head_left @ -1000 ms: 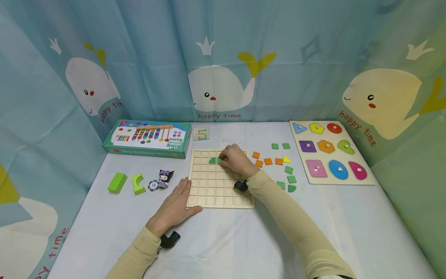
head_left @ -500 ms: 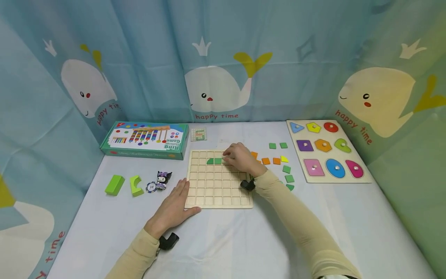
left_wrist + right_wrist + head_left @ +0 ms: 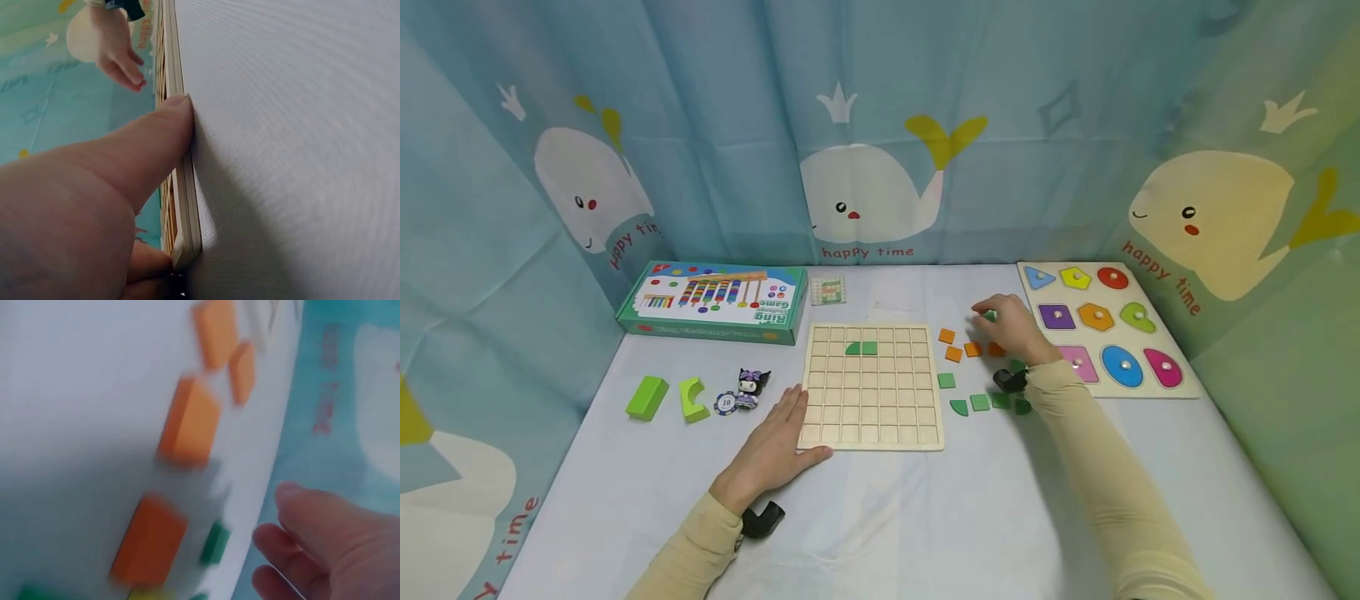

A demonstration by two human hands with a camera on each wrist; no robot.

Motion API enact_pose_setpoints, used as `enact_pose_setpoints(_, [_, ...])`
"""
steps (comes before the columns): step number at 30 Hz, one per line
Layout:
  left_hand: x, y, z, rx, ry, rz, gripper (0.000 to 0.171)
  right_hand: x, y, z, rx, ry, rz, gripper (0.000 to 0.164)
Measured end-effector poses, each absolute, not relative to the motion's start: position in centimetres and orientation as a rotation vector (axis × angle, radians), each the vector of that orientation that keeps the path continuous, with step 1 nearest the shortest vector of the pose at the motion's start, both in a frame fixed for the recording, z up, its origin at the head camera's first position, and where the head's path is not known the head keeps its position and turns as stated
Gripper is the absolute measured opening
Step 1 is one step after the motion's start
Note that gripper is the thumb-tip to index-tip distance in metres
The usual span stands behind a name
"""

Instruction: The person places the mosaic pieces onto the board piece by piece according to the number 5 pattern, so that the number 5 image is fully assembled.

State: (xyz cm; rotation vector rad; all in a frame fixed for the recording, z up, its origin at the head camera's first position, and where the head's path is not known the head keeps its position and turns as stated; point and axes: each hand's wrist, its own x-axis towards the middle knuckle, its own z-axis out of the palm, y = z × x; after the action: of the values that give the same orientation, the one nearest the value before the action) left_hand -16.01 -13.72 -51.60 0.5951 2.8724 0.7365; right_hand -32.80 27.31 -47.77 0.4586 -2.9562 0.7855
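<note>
A wooden grid board (image 3: 872, 408) lies flat with a green quarter-round tile (image 3: 853, 349) and a green square tile (image 3: 869, 348) side by side in its upper cells. My left hand (image 3: 771, 454) rests at the board's lower left corner, fingers straight along the left edge. In the left wrist view its thumb (image 3: 159, 128) presses the front edge. Above the loose tiles to the right hovers my right hand (image 3: 1011, 327), fingers loosely bent, partly covering a green tile (image 3: 990, 316). The right wrist view shows nothing between its thumb and fingers; orange tiles (image 3: 150, 544) lie below.
Green tiles (image 3: 980, 402) and orange tiles (image 3: 953, 355) lie right of the board. Beyond them is a knobbed shape puzzle (image 3: 1105, 358). A pattern card (image 3: 828, 290) and game box (image 3: 715, 300) stand behind. Green blocks (image 3: 647, 398), a chip (image 3: 726, 403) and a figurine (image 3: 750, 385) sit left.
My right hand has let go of the green square tile on the board and moved right, over the loose tiles. My left hand stays at the board's edge.
</note>
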Motion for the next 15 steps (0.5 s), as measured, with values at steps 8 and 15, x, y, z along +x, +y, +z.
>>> enact_pose_setpoints(8, [-15.8, -13.9, -51.4, 0.59, 2.873, 0.722, 0.098, -33.5, 29.5, -48.5, 0.199, -3.126, 0.756, 0.043])
enact_pose_setpoints(15, [-16.1, -13.9, -51.6, 0.598, 2.865, 0.709, 0.099, -34.0, 29.8, -49.1, 0.241, -3.114, 0.545, 0.029])
